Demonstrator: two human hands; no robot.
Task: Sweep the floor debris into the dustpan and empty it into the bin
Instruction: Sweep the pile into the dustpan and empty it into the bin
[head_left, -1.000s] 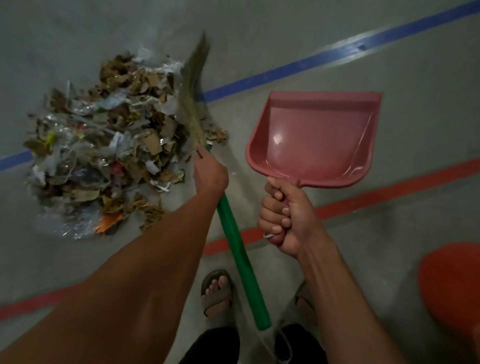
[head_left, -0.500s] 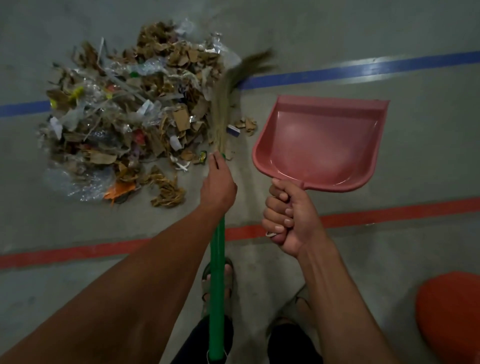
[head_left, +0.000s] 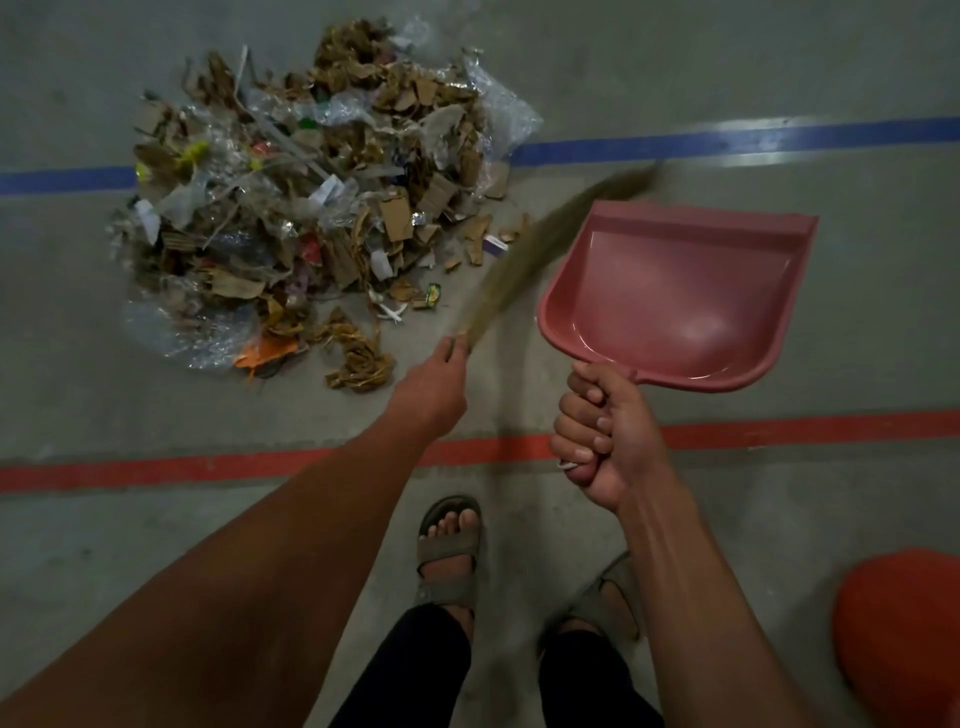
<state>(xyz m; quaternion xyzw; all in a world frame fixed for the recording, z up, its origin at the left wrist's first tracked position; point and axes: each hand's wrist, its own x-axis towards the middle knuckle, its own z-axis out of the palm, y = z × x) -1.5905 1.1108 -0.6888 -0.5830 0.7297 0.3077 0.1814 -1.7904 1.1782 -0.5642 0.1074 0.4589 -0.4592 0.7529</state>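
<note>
Right hand (head_left: 605, 436) is wrapped tight round the handle of the pink dustpan (head_left: 675, 296), fingers fully curled, and the pan is held up off the floor, mouth pointing far and away, nothing in it. Left hand (head_left: 434, 384) grips the broom (head_left: 540, 244) right where the bristles begin, fingers closed round it. And here's the change: a second ago those bristles stood over the right edge of the heap, now they've swung out to the right, blurred with motion, their tips crossing the far left corner of the dustpan. The debris pile (head_left: 311, 208), cardboard scraps, clear plastic and bits of paper, sits on the floor (head_left: 727, 62) to the left and far, across the blue line (head_left: 727, 140), well apart from the pan. A few loose scraps trail out on its right side towards the broom. By my reading, no sweeping into the pan yet: it has to go down beside the heap first. The orange bin (head_left: 904, 639) waits near right, by the person's sandalled feet.
</note>
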